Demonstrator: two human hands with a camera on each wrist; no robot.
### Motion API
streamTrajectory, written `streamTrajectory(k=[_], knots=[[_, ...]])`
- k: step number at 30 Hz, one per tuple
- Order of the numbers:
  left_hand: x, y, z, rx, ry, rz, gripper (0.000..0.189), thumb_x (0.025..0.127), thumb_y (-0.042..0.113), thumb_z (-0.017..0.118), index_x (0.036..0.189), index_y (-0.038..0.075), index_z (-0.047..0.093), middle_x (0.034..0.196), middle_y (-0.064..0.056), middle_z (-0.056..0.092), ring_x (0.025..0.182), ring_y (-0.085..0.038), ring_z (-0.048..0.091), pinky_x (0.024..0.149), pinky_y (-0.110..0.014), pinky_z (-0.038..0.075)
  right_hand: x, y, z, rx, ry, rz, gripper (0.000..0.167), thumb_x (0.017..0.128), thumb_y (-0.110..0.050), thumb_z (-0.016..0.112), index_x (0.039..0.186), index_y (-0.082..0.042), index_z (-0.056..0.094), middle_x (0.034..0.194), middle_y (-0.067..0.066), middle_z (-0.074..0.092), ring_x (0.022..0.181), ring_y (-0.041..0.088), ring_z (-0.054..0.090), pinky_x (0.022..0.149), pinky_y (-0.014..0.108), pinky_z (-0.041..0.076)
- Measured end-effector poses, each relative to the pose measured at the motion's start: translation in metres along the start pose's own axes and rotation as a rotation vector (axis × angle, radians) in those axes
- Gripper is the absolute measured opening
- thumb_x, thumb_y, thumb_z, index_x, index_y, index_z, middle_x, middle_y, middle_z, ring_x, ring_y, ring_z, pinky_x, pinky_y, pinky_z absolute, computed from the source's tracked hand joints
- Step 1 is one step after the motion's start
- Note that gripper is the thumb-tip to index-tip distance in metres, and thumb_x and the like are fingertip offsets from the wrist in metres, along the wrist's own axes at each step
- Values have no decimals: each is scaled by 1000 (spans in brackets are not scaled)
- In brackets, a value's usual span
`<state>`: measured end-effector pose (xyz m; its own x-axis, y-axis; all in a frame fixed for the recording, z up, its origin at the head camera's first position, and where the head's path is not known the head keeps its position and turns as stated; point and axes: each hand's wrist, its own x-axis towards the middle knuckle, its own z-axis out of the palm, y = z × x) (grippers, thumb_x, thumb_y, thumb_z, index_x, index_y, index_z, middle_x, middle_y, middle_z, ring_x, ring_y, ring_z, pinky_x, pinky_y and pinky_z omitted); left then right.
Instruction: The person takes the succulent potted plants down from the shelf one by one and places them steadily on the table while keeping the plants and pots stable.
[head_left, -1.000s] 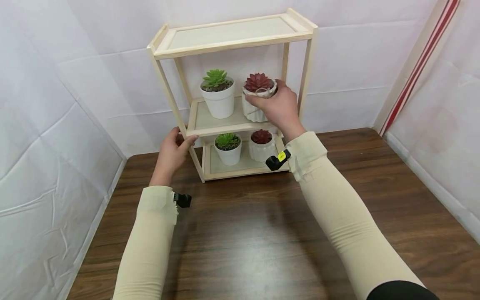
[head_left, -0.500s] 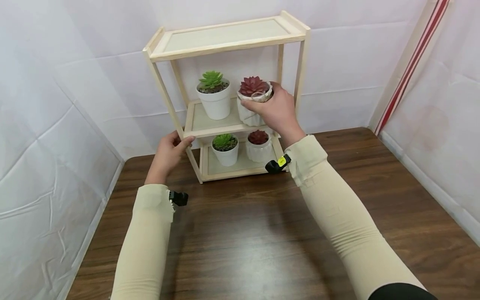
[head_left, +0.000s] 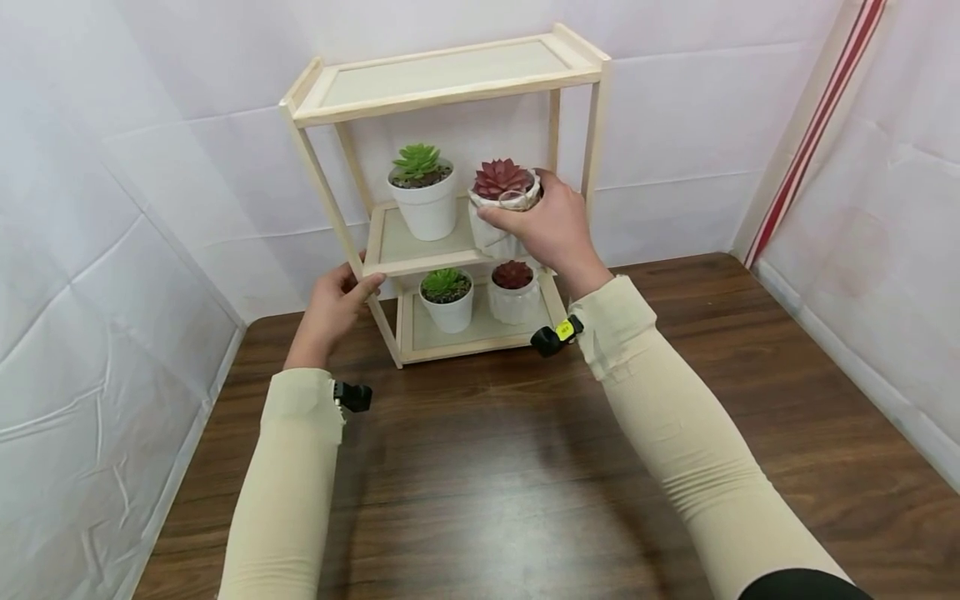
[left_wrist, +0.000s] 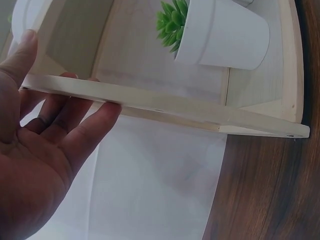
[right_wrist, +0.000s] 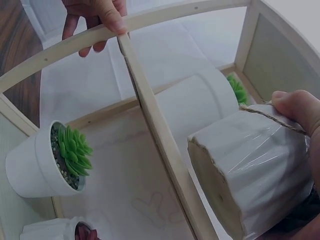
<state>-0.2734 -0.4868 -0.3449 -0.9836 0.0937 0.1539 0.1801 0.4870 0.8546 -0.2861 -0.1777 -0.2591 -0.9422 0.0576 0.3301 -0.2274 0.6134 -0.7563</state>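
My right hand (head_left: pixel 557 223) grips a white ribbed pot holding a red succulent (head_left: pixel 501 179), thumb and fingers round its rim. In the right wrist view the pot's underside (right_wrist: pixel 212 190) shows, off the middle shelf and out past its front edge, with twine (right_wrist: pixel 272 118) round the rim. My left hand (head_left: pixel 335 304) holds the left front post of the wooden rack (head_left: pixel 442 100) at middle-shelf height, thumb in front and fingers behind, as the left wrist view also shows. A smooth white pot with a green succulent (head_left: pixel 423 208) stands on the middle shelf, left of the gripped pot.
On the bottom shelf stand a smaller green succulent pot (head_left: pixel 448 312) and a smaller ribbed pot with a red succulent (head_left: pixel 514 302). The rack stands on a dark wooden table (head_left: pixel 465 467), with white fabric walls (head_left: pixel 667 125) behind and at both sides.
My right hand has drawn the ribbed pot forward from the middle shelf, out over its front edge. My left hand keeps its hold on the post. The head view has shifted slightly.
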Motion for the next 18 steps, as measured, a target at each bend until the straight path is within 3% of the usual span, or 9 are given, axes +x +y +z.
streamTrajectory(k=[11, 18], knots=[[1, 0, -6, 39, -14, -3, 68, 94, 52, 53, 150, 19, 37, 112, -19, 61, 103, -29, 59, 84, -43, 55, -5, 0, -3, 4, -13, 18, 91, 66, -63, 79, 138, -15, 50, 125, 5, 63, 114, 20, 57, 95, 34, 48], [2, -1, -8, 31, 0, -14, 67, 93, 54, 53, 149, 18, 40, 111, -17, 62, 102, -26, 60, 86, -47, 54, -8, 0, -5, -9, -18, 19, 90, 65, -62, 80, 137, -15, 51, 126, 4, 62, 116, 20, 56, 96, 34, 47]])
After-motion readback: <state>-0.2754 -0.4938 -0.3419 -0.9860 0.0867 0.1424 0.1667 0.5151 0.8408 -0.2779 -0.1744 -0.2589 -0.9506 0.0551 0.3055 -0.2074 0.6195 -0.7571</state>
